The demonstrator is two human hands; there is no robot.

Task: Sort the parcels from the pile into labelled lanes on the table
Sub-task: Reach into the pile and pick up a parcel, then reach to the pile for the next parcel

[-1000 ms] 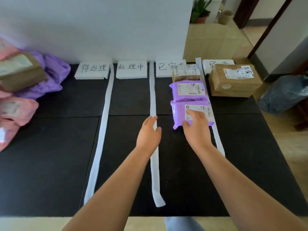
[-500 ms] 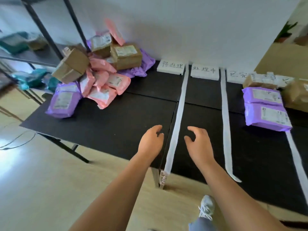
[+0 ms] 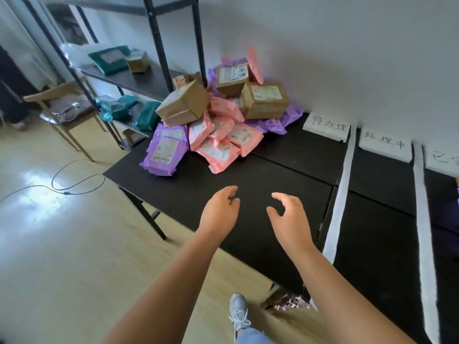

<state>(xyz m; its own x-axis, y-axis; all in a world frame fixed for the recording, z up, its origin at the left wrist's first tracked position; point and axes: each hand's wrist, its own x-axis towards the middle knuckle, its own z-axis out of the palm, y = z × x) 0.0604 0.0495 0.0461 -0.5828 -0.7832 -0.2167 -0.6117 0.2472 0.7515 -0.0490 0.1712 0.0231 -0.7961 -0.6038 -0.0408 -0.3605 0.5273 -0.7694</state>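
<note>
Head view cuts off the third lane label [image 3: 442, 160] at the right edge.

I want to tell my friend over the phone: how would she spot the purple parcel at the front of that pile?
Find the black table; in its far left corner, against the white wall, sits the pile of parcels. The purple parcel lies at the pile's front left edge, label up. Its neighbours are pink bags and brown boxes.
</note>
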